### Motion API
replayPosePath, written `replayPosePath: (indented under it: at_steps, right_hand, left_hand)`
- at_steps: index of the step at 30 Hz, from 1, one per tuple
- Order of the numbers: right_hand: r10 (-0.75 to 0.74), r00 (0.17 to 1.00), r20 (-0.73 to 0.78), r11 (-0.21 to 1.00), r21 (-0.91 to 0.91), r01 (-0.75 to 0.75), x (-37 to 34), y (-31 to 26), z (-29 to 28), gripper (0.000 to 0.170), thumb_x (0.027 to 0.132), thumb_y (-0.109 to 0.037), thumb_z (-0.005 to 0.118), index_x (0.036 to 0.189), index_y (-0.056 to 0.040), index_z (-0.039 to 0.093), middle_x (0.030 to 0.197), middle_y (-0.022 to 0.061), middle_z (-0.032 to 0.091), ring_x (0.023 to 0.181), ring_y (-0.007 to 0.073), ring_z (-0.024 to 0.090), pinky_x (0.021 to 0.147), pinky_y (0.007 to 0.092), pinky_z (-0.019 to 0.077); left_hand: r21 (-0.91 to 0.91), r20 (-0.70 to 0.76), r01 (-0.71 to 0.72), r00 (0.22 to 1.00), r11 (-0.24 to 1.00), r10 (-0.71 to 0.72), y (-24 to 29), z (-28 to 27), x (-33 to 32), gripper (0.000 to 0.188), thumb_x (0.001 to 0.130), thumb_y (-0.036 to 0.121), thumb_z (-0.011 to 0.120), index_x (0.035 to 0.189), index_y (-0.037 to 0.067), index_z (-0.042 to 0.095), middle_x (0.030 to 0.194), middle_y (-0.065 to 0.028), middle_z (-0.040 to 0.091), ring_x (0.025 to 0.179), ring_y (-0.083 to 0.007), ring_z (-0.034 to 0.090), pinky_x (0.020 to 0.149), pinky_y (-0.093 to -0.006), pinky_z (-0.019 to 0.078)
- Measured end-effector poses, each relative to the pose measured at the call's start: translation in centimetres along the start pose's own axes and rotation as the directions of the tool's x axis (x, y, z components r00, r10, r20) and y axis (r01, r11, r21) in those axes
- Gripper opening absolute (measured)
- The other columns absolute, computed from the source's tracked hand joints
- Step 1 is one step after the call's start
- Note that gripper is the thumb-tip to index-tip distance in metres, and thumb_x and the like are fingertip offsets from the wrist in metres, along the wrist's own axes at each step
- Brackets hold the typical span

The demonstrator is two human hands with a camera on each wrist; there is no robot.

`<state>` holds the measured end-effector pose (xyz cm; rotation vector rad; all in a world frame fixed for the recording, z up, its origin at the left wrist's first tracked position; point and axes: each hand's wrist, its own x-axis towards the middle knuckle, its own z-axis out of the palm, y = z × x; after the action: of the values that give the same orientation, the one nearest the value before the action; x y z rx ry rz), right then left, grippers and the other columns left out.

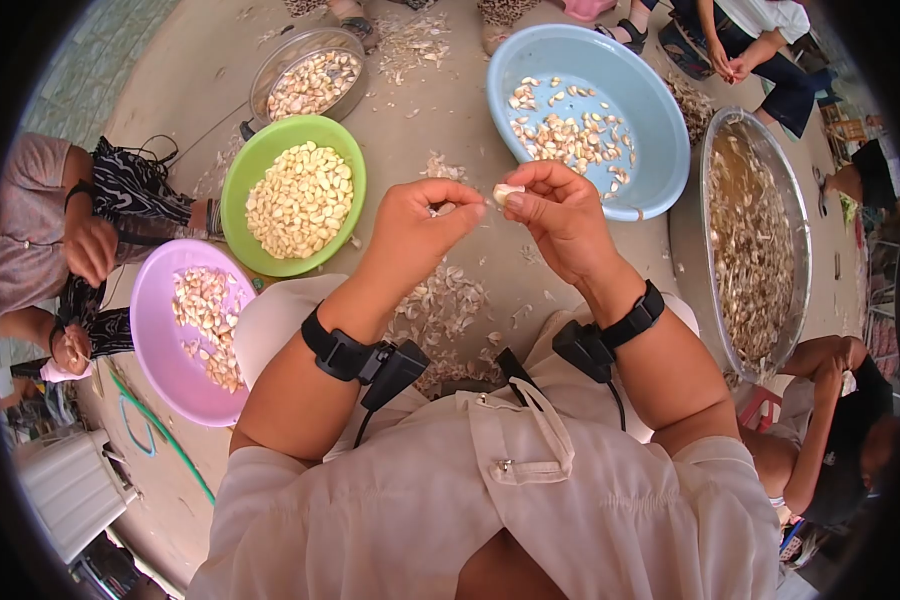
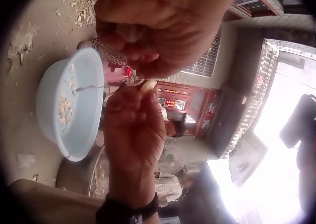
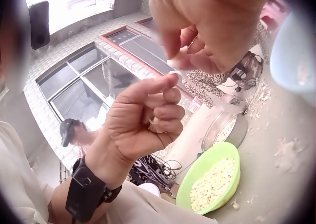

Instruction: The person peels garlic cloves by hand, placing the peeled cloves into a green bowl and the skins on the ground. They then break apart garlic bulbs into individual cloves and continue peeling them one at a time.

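Note:
In the head view my right hand (image 1: 572, 228) pinches a garlic clove (image 1: 507, 194) between thumb and fingers; the same clove (image 2: 148, 86) shows pale at the fingertips in the left wrist view. Close beside it is my left hand (image 1: 418, 232), thumb and forefinger tips together near the clove. Its other fingers curl round a small pale piece (image 3: 157, 125), seen in the right wrist view; whether that is clove or skin I cannot tell. Below the hands, loose garlic skins (image 1: 448, 305) lie on the ground.
Around me stand a green bowl of peeled cloves (image 1: 300, 205), a pink basin (image 1: 160, 345), a blue basin (image 1: 660, 150) holding cloves, a steel strainer (image 1: 355, 95) and a large metal tub (image 1: 715, 260) of garlic in water. Several people sit around the sides.

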<state>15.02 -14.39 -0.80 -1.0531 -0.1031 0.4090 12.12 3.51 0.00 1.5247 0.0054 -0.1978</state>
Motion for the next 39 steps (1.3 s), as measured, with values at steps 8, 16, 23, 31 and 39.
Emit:
replayPosePath:
  at_steps: [8,16,23,31,39]
  right_hand:
    - [-0.017,0.999,0.039,0.964,-0.264,0.027,-0.3,-0.4,0.1,0.030,0.073,0.006,0.063,0.102,-0.0014,0.056,0.092,0.0034,0.059,0.083,0.0087,0.055,0.075,0.0218,0.0464]
    - [-0.029,0.997,0.070,0.945,-0.324,0.050,-0.4,-0.6,0.2,0.036,0.074,0.007,0.063,0.107,-0.0016,0.053,0.092,0.0034,0.059,0.083,0.0093,0.058,0.074,0.0205,0.0481]
    - [0.046,0.998,0.042,0.968,-0.249,-0.034,-0.6,-1.2,0.1,0.030,0.073,0.005,0.064,0.100,0.0011,0.052,0.088,0.0087,0.061,0.080,0.0126,0.060,0.069,0.0234,0.0504]
    - [0.086,0.994,0.062,0.975,-0.213,-0.071,-0.6,-1.3,-0.4,0.020,0.075,0.004,0.062,0.093,0.0026,0.055,0.082,0.0118,0.064,0.072,0.0172,0.064,0.064,0.0243,0.0517]
    - [0.103,0.991,0.082,0.973,-0.218,-0.083,-0.8,-1.1,-0.4,0.021,0.076,0.003,0.062,0.096,0.0034,0.056,0.083,0.0113,0.063,0.075,0.0174,0.064,0.065,0.0241,0.0518]
  left_hand:
    - [0.141,-0.061,-0.192,0.978,0.971,0.202,-0.2,0.0,0.0,0.011,0.069,0.004,0.068,0.079,0.002,0.065,0.067,0.0016,0.053,0.060,-0.0052,0.045,0.051,-0.0194,0.0350]
    - [0.392,0.030,-0.414,0.898,0.822,0.438,0.2,0.1,0.2,0.016,0.068,0.002,0.068,0.084,0.004,0.066,0.072,-0.0057,0.058,0.062,-0.0143,0.053,0.056,-0.0246,0.0415]
    - [0.434,0.090,-0.434,0.893,0.790,0.441,0.6,0.1,0.0,0.010,0.071,0.002,0.066,0.081,0.003,0.065,0.074,-0.0072,0.059,0.064,-0.0176,0.056,0.058,-0.0269,0.0439]
    - [0.485,0.164,-0.490,0.865,0.724,0.475,0.8,-0.1,0.0,0.008,0.072,0.005,0.064,0.080,0.003,0.065,0.073,-0.0080,0.059,0.064,-0.0207,0.057,0.057,-0.0287,0.0451]
    - [0.542,0.143,-0.500,0.847,0.675,0.513,0.9,0.3,-0.3,0.007,0.068,0.004,0.064,0.074,0.004,0.064,0.069,-0.0070,0.057,0.057,-0.0213,0.056,0.053,-0.0289,0.0450]
